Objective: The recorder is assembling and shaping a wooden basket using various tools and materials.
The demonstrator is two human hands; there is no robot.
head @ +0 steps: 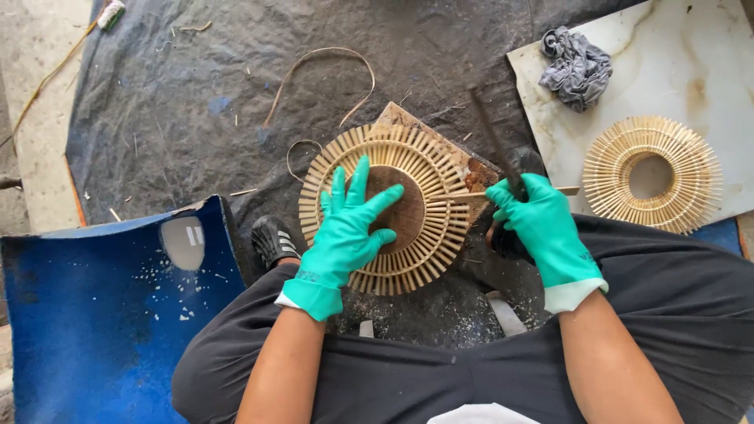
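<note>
A round ring of radiating bamboo slats (424, 169) lies on a square wooden board (471, 165) over a dark tarp. My left hand (345, 228), in a green glove, presses flat on the ring's lower left with fingers spread over its open middle. My right hand (538, 224), also gloved, grips a dark-handled tool (491, 137) and a thin bamboo stick (567, 190) at the ring's right edge.
A second finished bamboo ring (652, 174) rests on a white marble slab (675, 71) at the right, with a crumpled grey cloth (576, 67). A blue curved panel (110, 306) sits at the left. Loose bamboo strips (322, 71) and a black shoe (273, 239) lie on the tarp (196, 102).
</note>
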